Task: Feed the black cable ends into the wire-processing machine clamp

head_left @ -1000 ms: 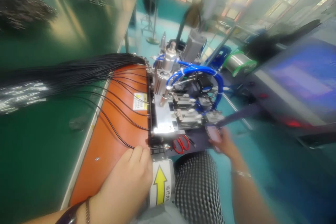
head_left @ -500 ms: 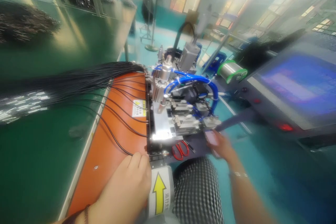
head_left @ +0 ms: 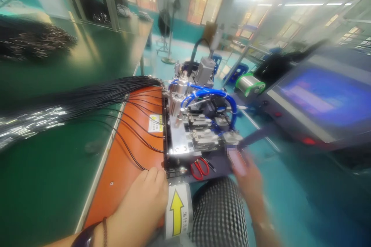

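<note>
Head view: my left hand (head_left: pixel 137 200) is nearer, fingertips (head_left: pixel 152 175) at the end of a black wire (head_left: pixel 127 153) running up-left across the orange conveyor belt (head_left: pixel 107 200); I can't tell if they pinch it. My right hand (head_left: pixel 246 177) is blurred, its grip unclear.

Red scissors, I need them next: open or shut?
The red scissors look shut: their two handle loops lie close together on the dark panel; the blades are too small to tell.
</note>
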`<state>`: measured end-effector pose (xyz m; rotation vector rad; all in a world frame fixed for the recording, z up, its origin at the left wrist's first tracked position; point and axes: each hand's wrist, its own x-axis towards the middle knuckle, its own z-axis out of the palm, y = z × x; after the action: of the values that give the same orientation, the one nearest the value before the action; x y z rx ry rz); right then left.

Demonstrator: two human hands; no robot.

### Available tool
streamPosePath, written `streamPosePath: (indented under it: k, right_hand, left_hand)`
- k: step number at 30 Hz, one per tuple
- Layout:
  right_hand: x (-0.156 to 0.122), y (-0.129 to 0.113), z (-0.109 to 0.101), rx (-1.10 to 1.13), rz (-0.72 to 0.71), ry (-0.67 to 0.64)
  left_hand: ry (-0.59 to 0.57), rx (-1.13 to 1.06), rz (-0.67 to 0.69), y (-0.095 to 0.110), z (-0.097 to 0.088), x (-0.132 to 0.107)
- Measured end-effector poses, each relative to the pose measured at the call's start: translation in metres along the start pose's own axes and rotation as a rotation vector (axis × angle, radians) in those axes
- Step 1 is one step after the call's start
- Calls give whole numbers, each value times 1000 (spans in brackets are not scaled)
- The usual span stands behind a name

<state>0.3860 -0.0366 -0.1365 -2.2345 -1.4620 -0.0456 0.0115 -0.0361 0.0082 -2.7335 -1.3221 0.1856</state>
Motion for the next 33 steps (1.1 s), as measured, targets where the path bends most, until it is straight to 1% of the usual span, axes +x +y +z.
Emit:
streamPosePath:
  k: [1, 2, 3, 5, 7, 8, 11, 15, 19, 22, 26, 29, 33]
  right_hand:
    - [-18, 2, 4, 55, -16, 10]
    - [-37, 5, 8, 107, -38, -9]
    - [-56, 8, 13, 154, -82, -90]
    - [-89, 15, 24, 164, -100, -217]
    - [-107, 20, 31, 82, -99, -369]
    - [-109, 21, 34, 38, -111, -430]
    - [-97, 16, 40, -27, -108, -471]
    - [-70, -4, 54, -127, -106, -488]
    - [-57, -20, 67, -227, -85, -506]
    - [-54, -21, 71, -266, -76, -532]
    - [-53, -17, 70, -305, -62, -548]
    - [-52, -16, 71, -329, -53, -549]
    - [-48, -18, 71, -344, -42, -561]
  left_hand:
    - [7, -1, -7, 0, 0, 0]
    - [13, -2, -15, 1, 0, 0]
    - [15, -2, -20, 1, 0, 0]
    - [17, -1, -26, 1, -1, 1]
    - [-3, -12, -21, 1, -1, 1]
    - [-21, -20, -19, 0, -2, 2]
    - [-54, -20, -1, 0, -3, 1]
    - [-46, -3, 13, -1, -5, 1]
    - [-48, 2, -5, -1, -7, 0]
    - [-19, 14, -4, -2, -5, -1]
    - [25, 67, 18, -2, 5, -3]
    - [45, 50, 3, -3, 10, -4]
    - [76, 5, 7, -4, 12, -5]
